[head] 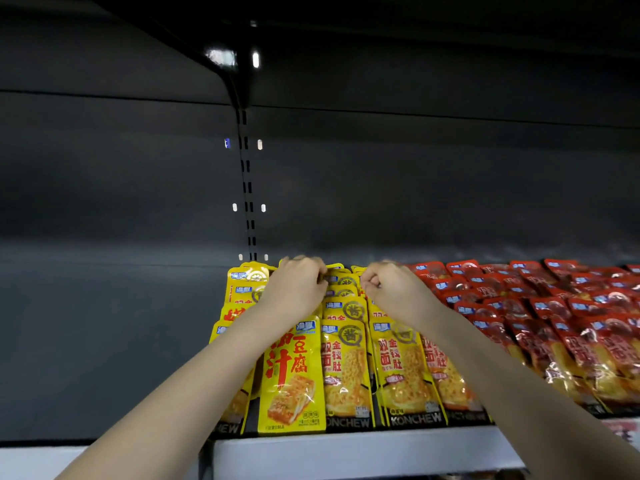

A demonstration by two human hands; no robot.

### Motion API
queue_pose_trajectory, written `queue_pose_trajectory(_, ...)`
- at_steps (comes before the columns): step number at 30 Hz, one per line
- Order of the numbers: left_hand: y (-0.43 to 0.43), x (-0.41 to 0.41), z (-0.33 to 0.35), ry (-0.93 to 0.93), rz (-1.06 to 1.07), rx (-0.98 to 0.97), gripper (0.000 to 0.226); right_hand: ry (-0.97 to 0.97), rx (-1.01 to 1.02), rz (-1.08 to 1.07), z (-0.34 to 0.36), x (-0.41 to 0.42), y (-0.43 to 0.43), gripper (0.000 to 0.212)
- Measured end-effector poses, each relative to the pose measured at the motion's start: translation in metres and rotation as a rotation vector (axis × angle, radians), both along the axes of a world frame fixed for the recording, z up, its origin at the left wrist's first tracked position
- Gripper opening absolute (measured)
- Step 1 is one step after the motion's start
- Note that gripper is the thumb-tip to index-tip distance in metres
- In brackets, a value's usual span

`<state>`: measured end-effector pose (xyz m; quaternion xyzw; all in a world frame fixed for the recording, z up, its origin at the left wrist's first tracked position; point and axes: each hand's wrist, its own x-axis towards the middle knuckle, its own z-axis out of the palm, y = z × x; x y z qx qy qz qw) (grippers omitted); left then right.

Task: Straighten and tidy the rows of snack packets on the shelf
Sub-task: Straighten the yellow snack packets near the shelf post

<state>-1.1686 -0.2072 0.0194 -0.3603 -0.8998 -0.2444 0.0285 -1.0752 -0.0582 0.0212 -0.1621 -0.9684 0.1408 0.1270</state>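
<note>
Rows of yellow snack packets [346, 362] lie overlapping on the shelf [363, 445], running from the front edge back to the rear wall. My left hand [294, 289] reaches over them with fingers curled onto the top edges of the rear yellow packets. My right hand [391, 289] is beside it, fingers curled and pinching the top of a rear yellow packet in the neighbouring row. A yellow tofu packet [292, 379] stands at the front, partly under my left forearm.
Red snack packets [561, 317] fill the shelf to the right in several overlapping rows. The shelf section to the left [104, 341] is dark and bare. A slotted upright [247, 188] runs up the back panel; another shelf hangs overhead.
</note>
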Motion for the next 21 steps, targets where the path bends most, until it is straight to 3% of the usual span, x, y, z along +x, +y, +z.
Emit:
queue_pose_trajectory(5, 0.019, -0.004, -0.006, 0.092, 0.068, -0.143, 0.032, -0.016, 0.003, 0.083, -0.001, -0.014, 0.012, 0.014)
queue_pose_trajectory(14, 0.027, -0.011, -0.007, 0.101, 0.097, -0.173, 0.029, -0.128, 0.055, 0.166, -0.001, -0.032, 0.022, 0.025)
queue_pose_trajectory(21, 0.028, -0.016, -0.007, 0.078, 0.134, -0.144, 0.024, -0.038, 0.01, 0.166, 0.0, -0.044, 0.028, 0.02)
